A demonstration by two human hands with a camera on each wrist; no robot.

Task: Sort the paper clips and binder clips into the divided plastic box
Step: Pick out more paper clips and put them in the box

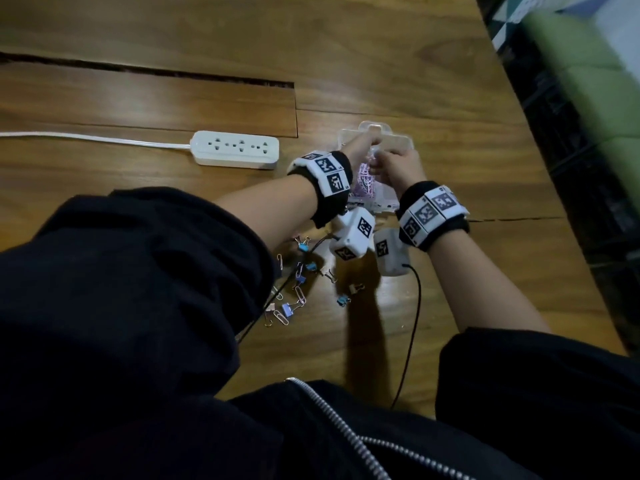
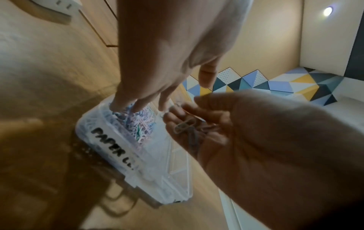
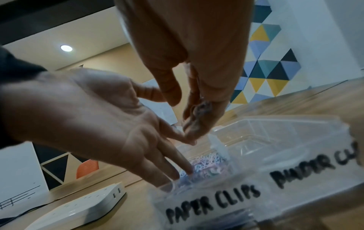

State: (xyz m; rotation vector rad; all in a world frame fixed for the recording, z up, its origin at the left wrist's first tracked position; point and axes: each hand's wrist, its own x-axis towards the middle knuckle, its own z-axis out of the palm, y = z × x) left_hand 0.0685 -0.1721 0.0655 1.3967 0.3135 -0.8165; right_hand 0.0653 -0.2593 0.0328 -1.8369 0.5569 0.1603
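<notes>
Both hands hang over the clear divided box (image 3: pixel 256 183): the left hand (image 3: pixel 110 124) spread wide, fingertips in the paper-clip compartment (left one), the right hand (image 2: pixel 212 124) cupping several paper clips (image 2: pixel 185 124) in curled fingers.

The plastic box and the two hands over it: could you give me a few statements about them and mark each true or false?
1. The left hand reaches into the box on the side marked PAPER CLIPS. True.
2. The right hand is empty. False: it holds several paper clips.
3. Every clip is already in the box. False: binder clips and more paper clips lie loose on the table.
4. A white power strip lies on the table. True.
</notes>
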